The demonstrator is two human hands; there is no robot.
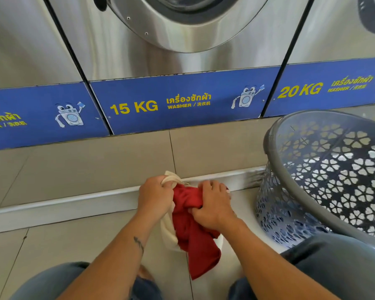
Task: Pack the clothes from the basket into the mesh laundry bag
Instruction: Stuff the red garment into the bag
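Observation:
A cream mesh laundry bag sits on the floor between my knees. My left hand grips its bunched rim at the top left. A red garment lies half in the bag's mouth, with a long end hanging out toward me. My right hand is clenched on the red cloth at the mouth. The grey plastic basket with flower-shaped holes stands to the right, tilted toward me; I see no clothes through its wall.
Steel washers with blue 15 KG and 20 KG labels stand on a tiled plinth straight ahead. The tiled floor runs left of the bag. My knees in jeans frame the bottom corners.

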